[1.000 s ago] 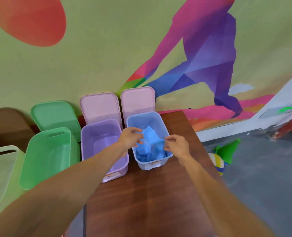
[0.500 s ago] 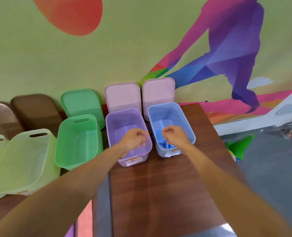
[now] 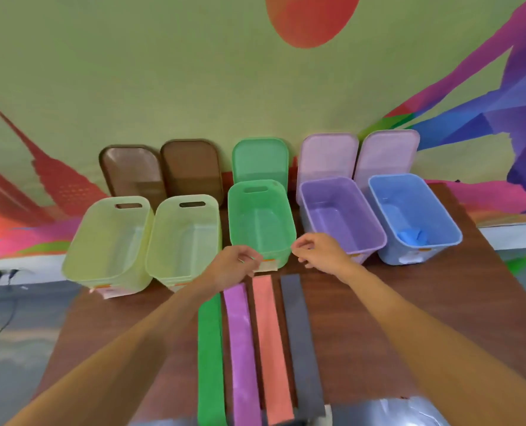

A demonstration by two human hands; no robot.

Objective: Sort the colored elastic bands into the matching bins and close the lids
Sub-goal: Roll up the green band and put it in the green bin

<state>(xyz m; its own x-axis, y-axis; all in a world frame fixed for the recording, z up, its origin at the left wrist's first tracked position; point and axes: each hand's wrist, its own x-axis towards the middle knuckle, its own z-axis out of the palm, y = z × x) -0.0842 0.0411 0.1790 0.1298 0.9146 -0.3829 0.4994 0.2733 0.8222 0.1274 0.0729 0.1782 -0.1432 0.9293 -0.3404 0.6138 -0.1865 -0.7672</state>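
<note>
Several flat elastic bands lie side by side on the wooden table point(image 3: 409, 318): a green band point(image 3: 210, 361), a purple band point(image 3: 242, 348), a salmon band point(image 3: 270, 339) and a dark grey band point(image 3: 301, 342). Behind them stand two yellow bins point(image 3: 108, 241), point(image 3: 183, 238), a green bin point(image 3: 260, 222), a purple bin point(image 3: 341, 213) and a blue bin point(image 3: 412, 215) with a folded blue band point(image 3: 412, 235) inside. My left hand point(image 3: 234, 265) hovers with loosely curled fingers above the bands' far ends, holding nothing. My right hand point(image 3: 320, 250) hangs near the green bin's front, also holding nothing.
All the lids lean open against the painted wall: two brown lids point(image 3: 132, 170), point(image 3: 192, 167), a green lid point(image 3: 260, 159) and two pink lids point(image 3: 327, 158), point(image 3: 386, 155). The table's left edge drops to a grey floor with a cable point(image 3: 0, 321).
Both hands have drawn back from the blue bin, leaving the blue band inside it, and now hover over the bands. My view has swung left and down.
</note>
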